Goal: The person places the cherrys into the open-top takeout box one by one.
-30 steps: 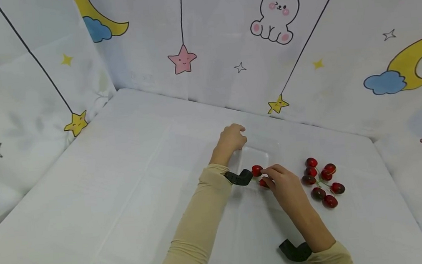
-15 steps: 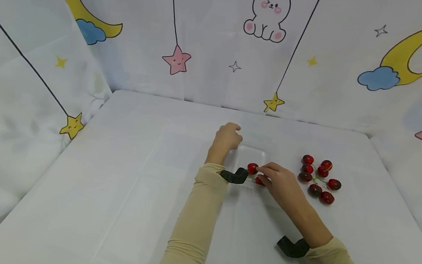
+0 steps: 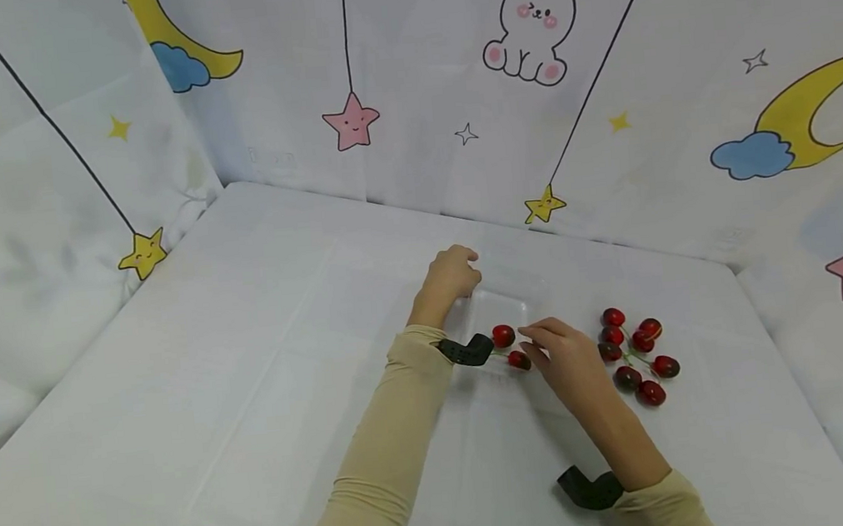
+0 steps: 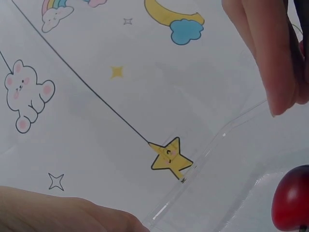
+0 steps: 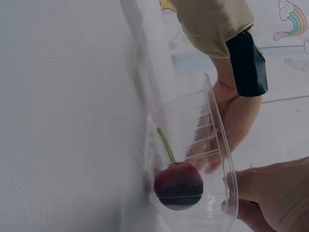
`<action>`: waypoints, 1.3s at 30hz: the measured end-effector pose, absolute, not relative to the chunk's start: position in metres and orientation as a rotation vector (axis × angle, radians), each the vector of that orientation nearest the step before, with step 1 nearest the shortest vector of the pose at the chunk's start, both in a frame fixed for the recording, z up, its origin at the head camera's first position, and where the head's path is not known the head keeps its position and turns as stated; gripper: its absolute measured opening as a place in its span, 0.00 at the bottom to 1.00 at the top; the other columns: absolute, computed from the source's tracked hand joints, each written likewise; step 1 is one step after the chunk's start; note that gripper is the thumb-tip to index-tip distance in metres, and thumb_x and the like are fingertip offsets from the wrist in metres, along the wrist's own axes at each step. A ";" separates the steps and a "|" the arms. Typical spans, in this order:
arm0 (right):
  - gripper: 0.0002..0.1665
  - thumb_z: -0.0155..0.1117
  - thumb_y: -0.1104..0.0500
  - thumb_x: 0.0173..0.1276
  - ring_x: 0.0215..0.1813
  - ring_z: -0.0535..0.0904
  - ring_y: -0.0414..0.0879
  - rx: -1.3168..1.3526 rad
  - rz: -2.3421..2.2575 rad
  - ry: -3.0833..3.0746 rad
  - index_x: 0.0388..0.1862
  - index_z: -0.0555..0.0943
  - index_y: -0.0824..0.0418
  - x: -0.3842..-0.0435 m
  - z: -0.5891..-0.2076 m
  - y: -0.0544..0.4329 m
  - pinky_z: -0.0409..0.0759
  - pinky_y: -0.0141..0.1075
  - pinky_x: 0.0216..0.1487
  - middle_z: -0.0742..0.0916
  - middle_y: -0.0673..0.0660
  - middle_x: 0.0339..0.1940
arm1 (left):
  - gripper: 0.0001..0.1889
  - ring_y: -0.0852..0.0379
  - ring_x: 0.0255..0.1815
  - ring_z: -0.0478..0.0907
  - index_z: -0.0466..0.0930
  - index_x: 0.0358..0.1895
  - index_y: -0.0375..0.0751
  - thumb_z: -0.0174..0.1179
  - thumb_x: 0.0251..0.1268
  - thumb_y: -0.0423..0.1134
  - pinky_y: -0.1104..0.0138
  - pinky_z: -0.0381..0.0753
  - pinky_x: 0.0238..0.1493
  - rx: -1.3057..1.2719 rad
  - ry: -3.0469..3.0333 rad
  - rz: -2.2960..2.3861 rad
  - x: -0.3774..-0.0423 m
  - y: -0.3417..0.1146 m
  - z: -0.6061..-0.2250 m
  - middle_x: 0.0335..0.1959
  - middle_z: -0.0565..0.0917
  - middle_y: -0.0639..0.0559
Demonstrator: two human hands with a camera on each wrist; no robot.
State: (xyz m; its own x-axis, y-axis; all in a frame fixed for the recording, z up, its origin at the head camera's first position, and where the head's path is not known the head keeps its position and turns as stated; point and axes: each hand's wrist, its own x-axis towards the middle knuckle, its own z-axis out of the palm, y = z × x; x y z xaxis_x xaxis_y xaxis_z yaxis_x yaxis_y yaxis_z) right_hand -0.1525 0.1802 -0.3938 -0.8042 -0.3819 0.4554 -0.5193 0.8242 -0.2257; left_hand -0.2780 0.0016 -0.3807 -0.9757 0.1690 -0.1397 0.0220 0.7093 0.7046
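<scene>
A clear plastic box (image 3: 495, 300) lies on the white table, its outline faint in the head view. At its far left edge my left hand (image 3: 451, 277) holds the rim; part of that grip is hidden. Two red cherries (image 3: 503, 336) are in the box, and the nearer cherry (image 3: 519, 360) shows a green stem in the right wrist view. My right hand (image 3: 567, 360) hovers at the box's right side, thumb and forefinger apart, with nothing between them. In the right wrist view its fingertips (image 5: 248, 186) are close to the rim; contact is unclear.
Right of the box lies a loose group of several dark red cherries (image 3: 651, 393) with green stems. Patterned cloth walls (image 3: 404, 64) enclose the table (image 3: 245, 312) at the back and sides. Black wrist mounts (image 3: 592, 489) stick out from both sleeves.
My right thumb and fingers have let go of the nearer cherry, which now lies in the box, and drawn slightly right. My left hand stays at the box; the head view has shifted a little.
</scene>
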 end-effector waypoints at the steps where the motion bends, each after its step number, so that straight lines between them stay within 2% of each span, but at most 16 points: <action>1: 0.12 0.72 0.67 0.54 0.36 0.85 0.49 0.671 0.480 -2.604 0.40 0.86 0.64 -0.153 -0.393 0.181 0.84 0.38 0.37 0.87 0.58 0.36 | 0.21 0.57 0.36 0.81 0.73 0.63 0.44 0.53 0.67 0.37 0.69 0.77 0.32 0.154 2.720 1.122 -0.278 0.002 -0.381 0.51 0.84 0.47; 5: 0.13 0.72 0.66 0.55 0.35 0.85 0.49 0.626 0.462 -2.601 0.40 0.86 0.64 -0.153 -0.389 0.186 0.84 0.39 0.37 0.87 0.58 0.36 | 0.21 0.57 0.35 0.82 0.73 0.63 0.43 0.54 0.67 0.37 0.69 0.77 0.32 0.153 2.712 1.134 -0.279 0.001 -0.382 0.51 0.84 0.47; 15: 0.14 0.72 0.66 0.54 0.34 0.84 0.51 0.531 0.401 -2.585 0.41 0.86 0.66 -0.155 -0.376 0.200 0.84 0.43 0.37 0.87 0.60 0.35 | 0.21 0.55 0.41 0.81 0.74 0.63 0.43 0.54 0.66 0.36 0.68 0.77 0.34 0.162 2.715 1.128 -0.279 0.001 -0.380 0.51 0.84 0.47; 26: 0.13 0.71 0.70 0.53 0.31 0.84 0.52 0.434 0.399 -2.444 0.39 0.86 0.69 -0.156 -0.357 0.231 0.81 0.46 0.33 0.86 0.62 0.33 | 0.21 0.56 0.38 0.81 0.74 0.63 0.43 0.54 0.66 0.37 0.68 0.77 0.32 0.140 2.709 1.141 -0.278 0.002 -0.381 0.50 0.84 0.47; 28: 0.12 0.71 0.70 0.54 0.31 0.84 0.52 0.399 0.415 -2.445 0.40 0.86 0.69 -0.156 -0.355 0.237 0.80 0.44 0.34 0.86 0.61 0.34 | 0.21 0.56 0.38 0.81 0.74 0.63 0.44 0.54 0.66 0.37 0.69 0.77 0.32 0.142 2.715 1.137 -0.278 0.002 -0.381 0.50 0.84 0.47; 31: 0.13 0.70 0.69 0.54 0.31 0.84 0.51 0.372 0.420 -2.443 0.41 0.86 0.68 -0.156 -0.353 0.245 0.79 0.30 0.34 0.86 0.61 0.34 | 0.21 0.56 0.38 0.81 0.74 0.62 0.44 0.54 0.66 0.37 0.69 0.77 0.32 0.143 2.723 1.133 -0.278 0.002 -0.381 0.49 0.84 0.47; 33: 0.13 0.70 0.69 0.55 0.31 0.84 0.52 0.345 0.428 -2.446 0.41 0.86 0.68 -0.156 -0.350 0.250 0.74 0.16 0.35 0.86 0.61 0.35 | 0.21 0.56 0.39 0.81 0.74 0.62 0.44 0.54 0.66 0.37 0.69 0.77 0.33 0.143 2.724 1.131 -0.278 0.001 -0.380 0.49 0.84 0.47; 35: 0.13 0.70 0.69 0.56 0.32 0.84 0.53 0.293 0.433 -2.457 0.42 0.86 0.68 -0.155 -0.347 0.256 0.63 0.07 0.37 0.86 0.62 0.36 | 0.21 0.56 0.39 0.81 0.74 0.63 0.44 0.54 0.66 0.37 0.68 0.78 0.34 0.145 2.719 1.123 -0.278 0.002 -0.380 0.50 0.84 0.48; 36: 0.13 0.69 0.68 0.57 0.33 0.84 0.54 0.258 0.434 -2.469 0.43 0.85 0.68 -0.154 -0.345 0.259 0.62 0.06 0.38 0.86 0.63 0.37 | 0.21 0.56 0.39 0.80 0.74 0.63 0.44 0.54 0.66 0.37 0.68 0.78 0.34 0.144 2.716 1.122 -0.277 0.002 -0.380 0.50 0.84 0.48; 38: 0.14 0.68 0.66 0.59 0.36 0.84 0.56 0.172 0.431 -2.497 0.45 0.85 0.67 -0.152 -0.341 0.265 0.70 0.12 0.42 0.86 0.64 0.39 | 0.22 0.56 0.40 0.80 0.73 0.64 0.45 0.53 0.67 0.37 0.67 0.78 0.35 0.146 2.711 1.118 -0.277 0.002 -0.380 0.51 0.84 0.49; 39: 0.14 0.67 0.66 0.60 0.38 0.84 0.57 0.131 0.426 -2.508 0.46 0.85 0.67 -0.151 -0.339 0.268 0.75 0.19 0.42 0.86 0.65 0.40 | 0.22 0.57 0.40 0.80 0.73 0.64 0.45 0.53 0.67 0.38 0.67 0.78 0.36 0.148 2.710 1.113 -0.277 0.002 -0.380 0.51 0.84 0.49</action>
